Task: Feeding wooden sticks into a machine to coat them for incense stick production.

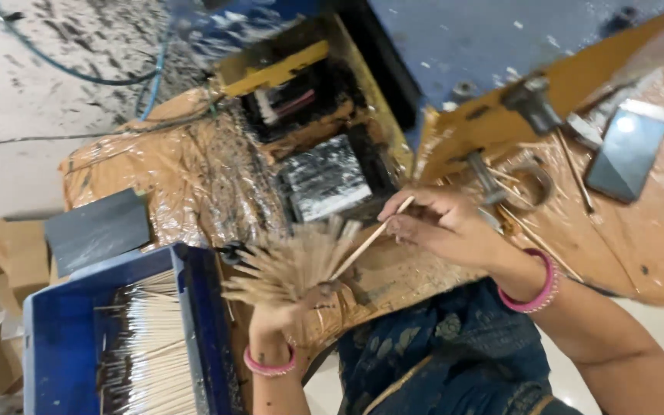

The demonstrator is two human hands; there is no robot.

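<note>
left hand (pixel 274 319) grips fanned sticks (pixel 290 265); right hand (pixel 439 223) pinches one

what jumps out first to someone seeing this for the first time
At centre, the left hand grips a fanned bundle of thin sticks, while the right hand pinches a single stick from it. At lower left, a blue crate holds more pale sticks.

Left hand (pixel 274 319) fisted upward; right hand (pixel 439 223) fingers pinched

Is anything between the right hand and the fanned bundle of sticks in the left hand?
Nothing visible blocks it. The right hand already pinches a single stick that runs down into the fanned bundle of sticks gripped by the left hand; the gap between the hands is open.
</note>
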